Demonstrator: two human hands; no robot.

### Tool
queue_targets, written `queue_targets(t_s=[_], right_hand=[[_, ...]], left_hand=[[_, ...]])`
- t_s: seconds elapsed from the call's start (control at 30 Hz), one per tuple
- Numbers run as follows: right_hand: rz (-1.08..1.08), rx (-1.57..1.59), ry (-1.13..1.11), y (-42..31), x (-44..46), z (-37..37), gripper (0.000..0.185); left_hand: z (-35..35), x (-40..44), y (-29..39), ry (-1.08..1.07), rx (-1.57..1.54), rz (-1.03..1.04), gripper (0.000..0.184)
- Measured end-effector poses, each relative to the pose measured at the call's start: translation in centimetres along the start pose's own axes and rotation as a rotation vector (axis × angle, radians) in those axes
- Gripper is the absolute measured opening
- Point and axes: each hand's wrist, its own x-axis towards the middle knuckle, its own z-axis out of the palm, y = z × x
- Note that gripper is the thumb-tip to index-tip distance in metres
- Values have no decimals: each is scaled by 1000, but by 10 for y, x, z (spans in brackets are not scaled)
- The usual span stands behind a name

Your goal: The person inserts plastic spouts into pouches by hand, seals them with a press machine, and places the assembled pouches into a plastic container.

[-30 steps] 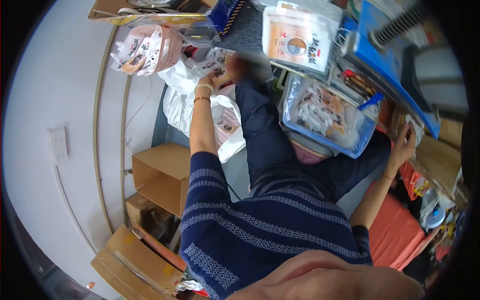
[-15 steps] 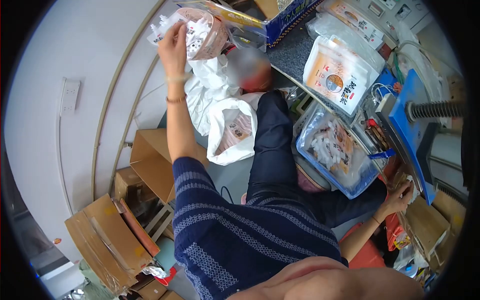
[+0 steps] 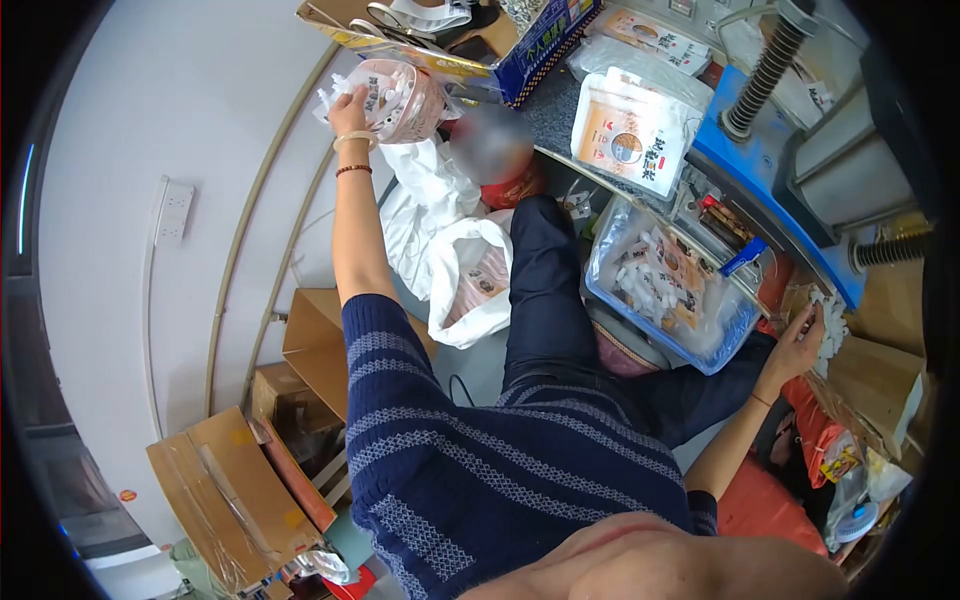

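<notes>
My left hand (image 3: 348, 110) is at the near rim of a pink basket (image 3: 430, 105), its fingers closed on white printed spout pouches (image 3: 375, 95) that stick up there. Well to the right, my right hand (image 3: 798, 345) is beside a heap of small white pieces (image 3: 832, 335) in a carton. Its fingers are bent together, and what they hold is too small to make out. Between the hands, a blue tray (image 3: 735, 350) lined with clear plastic holds several spout pouches with white spouts. A white bag (image 3: 445, 315) with printed pouches inside lies by my leg.
Printed pouches (image 3: 635, 135) lie stacked on the dark worktop (image 3: 555, 120). A blue machine (image 3: 745, 160) with large springs stands on the right. At the back is a blue-and-yellow box (image 3: 560, 50). Cardboard cartons (image 3: 220, 490) stand at lower left, a red stool (image 3: 765, 510) at lower right.
The view has shifted, bringing more of the back box and machine into sight. My left hand has come lower against the pouches at the basket; my right hand remains by the white pieces.
</notes>
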Motion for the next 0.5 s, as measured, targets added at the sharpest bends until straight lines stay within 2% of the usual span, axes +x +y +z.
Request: queue_targets(t_s=[0.03, 0.07, 0.13, 0.2, 0.27, 0.3, 0.33, 0.37, 0.4, 0.47, 0.5], right_hand=[[11, 2, 6, 1, -1, 1, 32], [53, 28, -16, 2, -1, 2, 34], [126, 10, -43, 0, -4, 2, 35], [61, 75, -4, -3, -2, 1, 38], [76, 95, -5, -10, 0, -3, 36], [48, 78, 37, -5, -1, 0, 33], [85, 8, 5, -2, -3, 1, 30], [118, -39, -15, -2, -2, 3, 28], [77, -12, 38, -6, -2, 3, 25], [-62, 8, 152, -2, 0, 8, 21], [-63, 7, 167, 1, -1, 9, 21]], left_hand=[[3, -4, 3, 98, -68, 253, 29], [4, -6, 7, 89, -68, 260, 29], [13, -85, 68, 317, 86, 668, 20], [43, -176, 93, 294, 64, 994, 20], [64, -278, 91, -191, 204, 1363, 31], [81, -320, 65, -608, 320, 1346, 40], [107, -376, 44, -912, 400, 1232, 43], [136, -412, 9, -1081, 214, 1318, 39], [172, -445, -50, -1360, 305, 1234, 42], [221, -503, -119, -1597, 588, 985, 57], [255, -511, -156, -1757, 715, 822, 68]])
